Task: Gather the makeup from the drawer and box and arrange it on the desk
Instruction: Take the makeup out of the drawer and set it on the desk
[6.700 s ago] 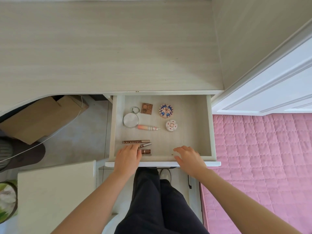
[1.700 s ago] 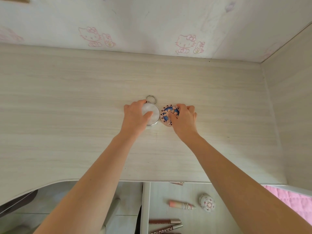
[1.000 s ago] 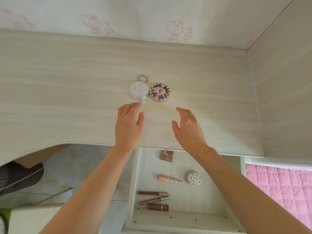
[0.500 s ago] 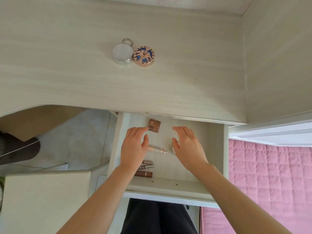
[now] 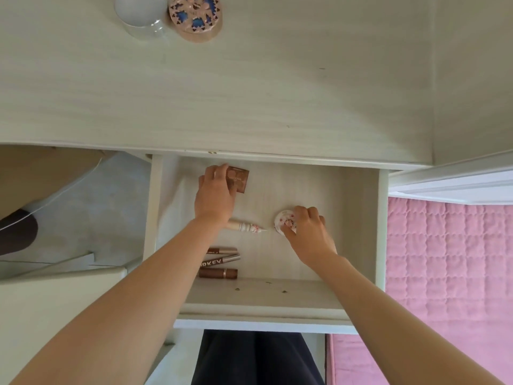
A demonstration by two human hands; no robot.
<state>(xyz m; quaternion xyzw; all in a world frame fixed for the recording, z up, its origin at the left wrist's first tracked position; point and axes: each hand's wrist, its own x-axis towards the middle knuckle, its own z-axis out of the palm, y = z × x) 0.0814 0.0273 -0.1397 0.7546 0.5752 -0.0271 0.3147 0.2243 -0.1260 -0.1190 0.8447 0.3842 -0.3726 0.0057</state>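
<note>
Left hand [image 5: 215, 200] now on palette [image 5: 241, 180], right hand [image 5: 308, 232] on round compact [image 5: 282, 220]

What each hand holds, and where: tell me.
Left hand grips square palette by its left side; right hand pinches round compact by its right rim.

I see a pale wood-grain desk top [image 5: 249, 93] carrying two things at the top of my view: a round white compact with a clear rim [image 5: 138, 12] and, touching its right side, a round pink compact with a blue patterned lid [image 5: 195, 15]. Below, the open pale drawer [image 5: 358, 218] holds a square brown eyeshadow palette [image 5: 240, 179] at the back left. A peach-and-white tube [image 5: 244, 227] lies crosswise mid-drawer, with a small round white flowered tin [image 5: 283, 222] just right of its tip. Three brown tubes [image 5: 222, 261] lie side by side near the front.
</note>
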